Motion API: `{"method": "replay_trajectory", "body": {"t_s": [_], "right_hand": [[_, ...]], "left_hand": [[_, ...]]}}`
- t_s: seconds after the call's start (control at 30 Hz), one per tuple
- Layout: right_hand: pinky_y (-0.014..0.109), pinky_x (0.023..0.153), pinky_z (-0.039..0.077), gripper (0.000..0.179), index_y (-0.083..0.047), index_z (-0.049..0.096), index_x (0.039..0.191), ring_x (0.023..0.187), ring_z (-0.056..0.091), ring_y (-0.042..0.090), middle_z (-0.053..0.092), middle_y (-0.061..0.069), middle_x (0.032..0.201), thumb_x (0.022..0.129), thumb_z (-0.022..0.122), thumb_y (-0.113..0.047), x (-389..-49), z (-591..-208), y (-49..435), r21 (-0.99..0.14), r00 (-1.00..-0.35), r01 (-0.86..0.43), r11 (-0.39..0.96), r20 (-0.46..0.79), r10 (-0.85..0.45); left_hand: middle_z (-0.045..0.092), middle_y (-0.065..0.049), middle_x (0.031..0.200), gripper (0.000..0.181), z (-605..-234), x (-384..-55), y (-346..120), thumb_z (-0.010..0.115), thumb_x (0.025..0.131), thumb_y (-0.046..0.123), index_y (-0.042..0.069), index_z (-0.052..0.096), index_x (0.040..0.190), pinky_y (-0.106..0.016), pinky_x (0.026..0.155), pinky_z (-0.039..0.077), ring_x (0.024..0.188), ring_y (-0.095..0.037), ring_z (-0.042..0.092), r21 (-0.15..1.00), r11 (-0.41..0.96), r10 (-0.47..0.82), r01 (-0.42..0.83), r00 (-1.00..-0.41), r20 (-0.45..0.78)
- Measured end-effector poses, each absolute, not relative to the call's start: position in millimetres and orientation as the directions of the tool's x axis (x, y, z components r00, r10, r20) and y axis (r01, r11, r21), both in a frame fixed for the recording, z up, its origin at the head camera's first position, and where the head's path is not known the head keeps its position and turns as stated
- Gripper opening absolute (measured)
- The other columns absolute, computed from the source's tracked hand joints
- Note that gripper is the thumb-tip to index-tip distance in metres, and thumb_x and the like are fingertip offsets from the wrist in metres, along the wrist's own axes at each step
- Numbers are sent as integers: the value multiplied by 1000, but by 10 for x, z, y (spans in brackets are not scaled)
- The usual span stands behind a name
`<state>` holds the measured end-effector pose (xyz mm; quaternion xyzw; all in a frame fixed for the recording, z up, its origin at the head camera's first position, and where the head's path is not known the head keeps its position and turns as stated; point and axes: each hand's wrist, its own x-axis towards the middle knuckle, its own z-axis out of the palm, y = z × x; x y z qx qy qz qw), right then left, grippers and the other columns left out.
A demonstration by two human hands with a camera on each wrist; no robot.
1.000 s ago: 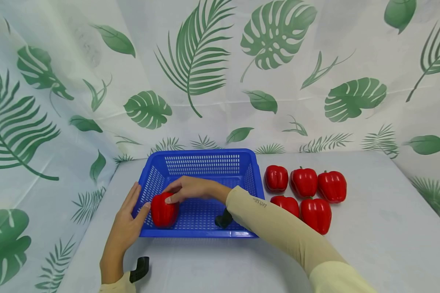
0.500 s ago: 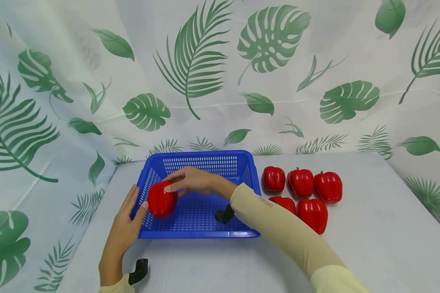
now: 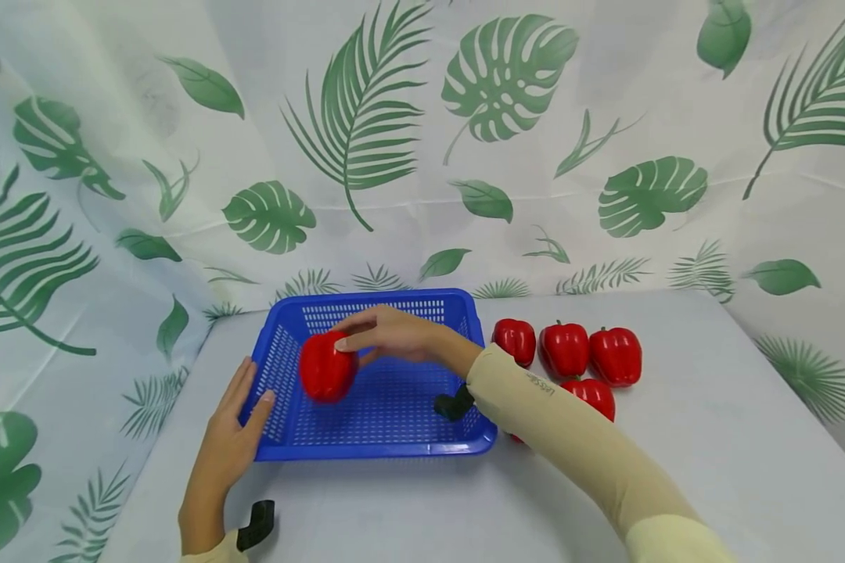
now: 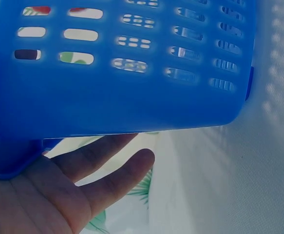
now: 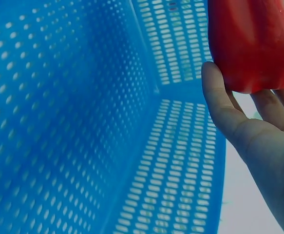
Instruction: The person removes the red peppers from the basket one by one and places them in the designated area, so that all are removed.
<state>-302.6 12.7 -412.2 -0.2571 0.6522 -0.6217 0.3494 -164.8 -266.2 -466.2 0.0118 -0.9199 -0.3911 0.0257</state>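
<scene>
My right hand (image 3: 397, 332) grips a red bell pepper (image 3: 327, 374) above the floor of a blue perforated plastic basket (image 3: 366, 450). In the right wrist view, the thumb lies on one side of the pepper (image 5: 254, 44), with fingers on its other side. At the basket's left side is my left hand (image 3: 228, 438), its fingers extended along the outer wall and its thumb by the rim. The left wrist view shows this hand (image 4: 64, 187) with straight fingers below the basket wall (image 4: 103, 102).
Several red bell peppers (image 3: 565, 349) stand on the white table right of the basket, some partly hidden by my right sleeve (image 3: 556, 422). A white curtain with green leaves (image 3: 366, 141) hangs behind and along the sides. Dark camera mounts sit at both wrists.
My right hand has lifted the bell pepper off the basket floor and carried it slightly right, away from the left hand. The left hand stays at the basket's side. The head view has shifted slightly.
</scene>
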Motion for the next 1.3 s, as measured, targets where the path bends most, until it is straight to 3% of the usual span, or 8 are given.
{"method": "replay_trajectory", "body": {"t_s": [0.37, 0.5, 0.6, 1.03, 1.3], "right_hand": [[58, 105, 54, 48, 5, 59, 149, 124, 67, 33, 66, 17, 138, 103, 67, -8, -2960, -3946, 462, -995, -644, 69, 78, -104, -758], [56, 105, 55, 49, 4, 58, 149, 125, 66, 34, 64, 18, 140, 103, 67, -8, -2942, -3921, 587, -995, -653, 56, 77, -95, -751], [48, 100, 60, 48, 3, 59, 149, 125, 66, 34, 64, 17, 140, 103, 67, -9, -2913, -3884, 700, -995, -672, 43, 93, -98, -734], [46, 103, 58, 51, -1, 58, 152, 128, 64, 36, 66, 16, 142, 103, 66, -14, -2804, -3814, 1259, -993, -728, 45, 107, -106, -678], [56, 105, 55, 50, -6, 62, 150, 127, 66, 35, 69, 14, 137, 103, 69, -18, -2683, -3755, 1613, -986, -777, -29, 167, -82, -624]], "left_hand": [[6, -16, 179, 76, -4662, -1642, -2665, 49, 115, 40, 4, 13, 171, -69, 125, 12, 162, -46, 7, 728, 685, -39, 10, -998, 50], [6, -16, 179, 75, -4676, -1642, -2671, 50, 115, 39, 3, 14, 171, -68, 126, 11, 162, -46, 8, 732, 681, -32, 33, -997, 75], [7, -17, 179, 75, -4691, -1640, -2672, 50, 115, 37, 2, 15, 170, -68, 126, 11, 161, -48, 9, 735, 676, -28, 50, -995, 94], [7, -18, 178, 75, -4690, -1627, -2657, 49, 115, 39, 2, 15, 171, -69, 126, 11, 161, -47, 8, 738, 673, -37, 42, -995, 90], [7, -18, 178, 74, -4686, -1618, -2669, 49, 115, 38, 2, 15, 170, -69, 126, 11, 161, -48, 8, 734, 677, -32, 48, -995, 95]]}}
